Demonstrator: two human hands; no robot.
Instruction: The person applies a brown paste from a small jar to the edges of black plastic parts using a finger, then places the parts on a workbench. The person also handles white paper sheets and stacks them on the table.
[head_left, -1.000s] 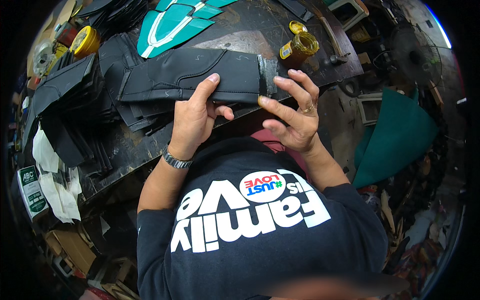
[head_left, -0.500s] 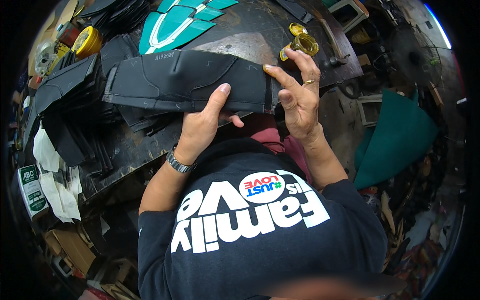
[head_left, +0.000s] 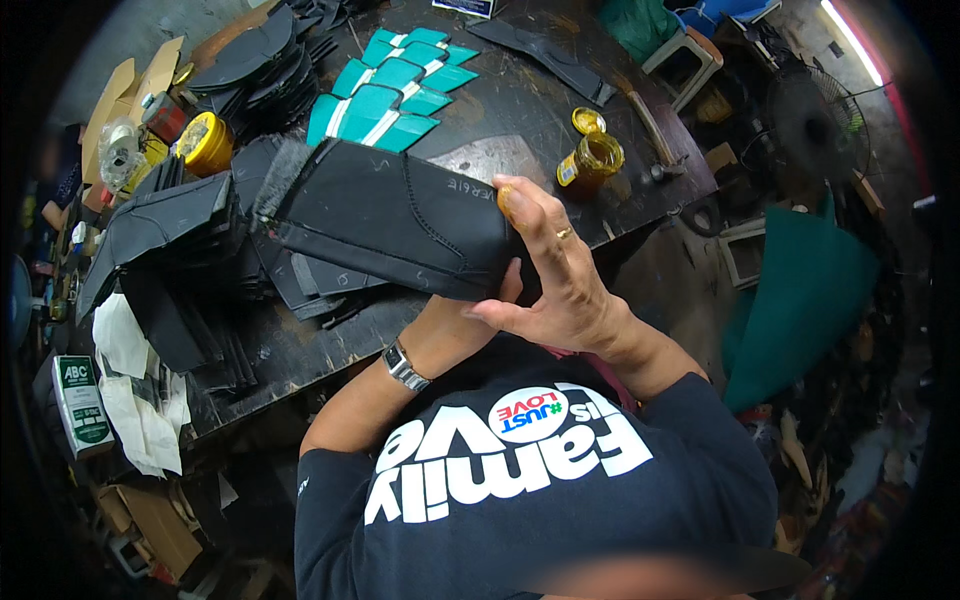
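Swung round: black stitched leather-like panel [head_left: 370, 210], my right hand [head_left: 560, 275] splayed against it (fingertip [head_left: 514, 200] amber-smeared), left hand [head_left: 455, 318] half-hidden, grip can't tell.

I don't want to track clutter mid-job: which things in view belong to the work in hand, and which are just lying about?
Seemingly in the job:
- black piece, at the hands
- open jar, contents coloured like the smear on the right hand's fingertip

Apparently lying about:
- hammer
- teal pieces
- green sheet
- fan
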